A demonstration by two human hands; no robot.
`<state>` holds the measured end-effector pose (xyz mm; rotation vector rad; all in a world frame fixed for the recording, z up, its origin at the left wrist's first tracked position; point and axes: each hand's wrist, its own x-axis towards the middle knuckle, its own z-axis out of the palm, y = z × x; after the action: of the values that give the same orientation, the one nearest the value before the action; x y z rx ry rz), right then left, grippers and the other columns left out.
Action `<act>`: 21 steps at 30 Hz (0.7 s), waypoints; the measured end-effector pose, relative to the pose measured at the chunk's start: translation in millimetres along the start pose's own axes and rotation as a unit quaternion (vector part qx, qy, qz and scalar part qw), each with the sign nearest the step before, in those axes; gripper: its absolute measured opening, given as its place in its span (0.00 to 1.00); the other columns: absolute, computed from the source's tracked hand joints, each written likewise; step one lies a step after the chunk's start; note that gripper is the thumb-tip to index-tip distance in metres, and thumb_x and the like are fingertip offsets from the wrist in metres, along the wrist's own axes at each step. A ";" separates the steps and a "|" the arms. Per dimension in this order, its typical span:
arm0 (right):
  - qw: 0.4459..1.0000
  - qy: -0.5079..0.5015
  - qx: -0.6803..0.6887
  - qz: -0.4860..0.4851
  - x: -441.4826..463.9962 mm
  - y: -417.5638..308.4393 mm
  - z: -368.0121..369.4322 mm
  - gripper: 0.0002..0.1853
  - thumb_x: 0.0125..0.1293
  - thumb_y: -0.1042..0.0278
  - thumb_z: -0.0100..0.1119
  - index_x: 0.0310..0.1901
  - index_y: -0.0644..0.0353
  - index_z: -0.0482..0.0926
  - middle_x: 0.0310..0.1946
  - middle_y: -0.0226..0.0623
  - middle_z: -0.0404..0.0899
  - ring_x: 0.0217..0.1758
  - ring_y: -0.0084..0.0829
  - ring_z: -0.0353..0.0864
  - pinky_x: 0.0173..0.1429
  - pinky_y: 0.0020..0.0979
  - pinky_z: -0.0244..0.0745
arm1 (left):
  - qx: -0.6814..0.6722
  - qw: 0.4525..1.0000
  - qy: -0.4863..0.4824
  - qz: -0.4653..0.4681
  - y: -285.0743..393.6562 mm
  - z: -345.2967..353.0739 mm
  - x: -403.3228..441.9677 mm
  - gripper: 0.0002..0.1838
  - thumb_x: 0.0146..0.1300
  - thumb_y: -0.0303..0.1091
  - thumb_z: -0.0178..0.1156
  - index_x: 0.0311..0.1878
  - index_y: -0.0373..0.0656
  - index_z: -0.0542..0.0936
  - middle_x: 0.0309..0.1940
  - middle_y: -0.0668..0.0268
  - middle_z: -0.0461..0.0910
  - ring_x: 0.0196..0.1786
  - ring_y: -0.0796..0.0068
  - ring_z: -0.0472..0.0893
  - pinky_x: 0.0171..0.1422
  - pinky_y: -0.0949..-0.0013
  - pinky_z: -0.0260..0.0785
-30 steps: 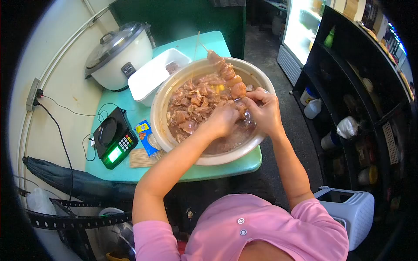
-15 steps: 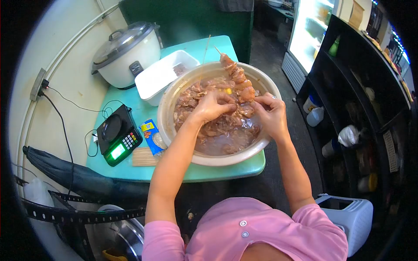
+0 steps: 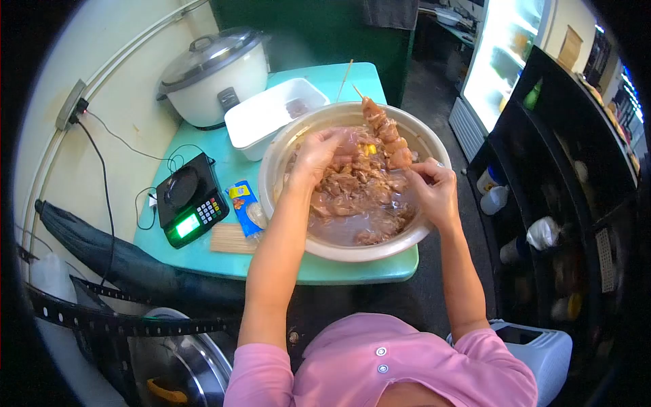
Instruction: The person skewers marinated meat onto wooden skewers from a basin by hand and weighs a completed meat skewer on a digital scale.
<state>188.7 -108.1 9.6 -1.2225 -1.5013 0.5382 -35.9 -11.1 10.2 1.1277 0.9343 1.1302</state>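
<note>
A wide cream-coloured basin holds many pieces of raw marinated meat in cloudy liquid. My right hand is at the basin's right side, pinching the lower end of a meat skewer. Several pieces are threaded on it, and its bare wooden tip points up and away from me. My left hand reaches over the meat at the basin's left middle. Its fingers are smeared by motion among the pieces, so whether they grip any is unclear. Something small and yellow lies in the meat between my hands.
Behind the basin stand a white tub and a rice cooker. At left on the turquoise table are a lit digital scale, a blue packet and a bundle of bamboo sticks. Black shelves stand at right.
My left hand has moved left, away from the skewer and over the meat. The right hand still holds the skewer. The whole view has shifted slightly.
</note>
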 end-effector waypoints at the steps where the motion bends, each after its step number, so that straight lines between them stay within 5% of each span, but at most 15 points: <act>1: 1.000 -0.013 -0.018 0.005 0.1 -1.8 -0.1 0.06 0.57 0.76 0.64 0.34 0.70 0.83 0.24 0.32 0.75 0.26 0.21 0.74 0.31 0.25 0.67 | -0.002 1.000 0.005 0.003 0.2 -3.4 0.8 0.13 0.64 0.31 0.61 0.49 0.34 0.79 0.40 0.59 0.83 0.38 0.69 0.84 0.42 0.70 0.80; 7: 0.992 -0.081 -0.091 -0.043 -3.5 -14.9 3.6 0.06 0.55 0.78 0.63 0.35 0.69 0.84 0.23 0.39 0.77 0.26 0.27 0.77 0.31 0.28 0.69 | -0.106 0.990 0.088 0.030 -1.3 -25.8 11.2 0.12 0.63 0.24 0.60 0.50 0.34 0.78 0.38 0.59 0.83 0.40 0.70 0.83 0.44 0.71 0.81; 17: 0.986 -0.090 -0.113 -0.082 -3.8 -13.9 4.9 0.07 0.54 0.79 0.61 0.35 0.68 0.84 0.22 0.45 0.78 0.22 0.30 0.76 0.30 0.31 0.69 | -0.245 0.963 0.108 0.011 -9.1 -42.0 23.6 0.10 0.65 0.25 0.57 0.48 0.35 0.76 0.40 0.58 0.81 0.43 0.64 0.83 0.48 0.66 0.81; 21: 0.988 -0.086 -0.099 -0.076 -4.8 -6.3 6.0 0.07 0.54 0.77 0.62 0.35 0.66 0.84 0.20 0.33 0.70 0.23 0.22 0.68 0.28 0.27 0.61 | -0.224 0.970 0.086 0.045 -11.5 -43.1 23.2 0.11 0.64 0.25 0.59 0.49 0.35 0.76 0.40 0.59 0.81 0.45 0.63 0.83 0.50 0.66 0.81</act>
<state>180.1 -113.1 10.8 -1.2253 -1.8130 0.4080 -70.4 19.4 -10.0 0.7166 0.7116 1.4443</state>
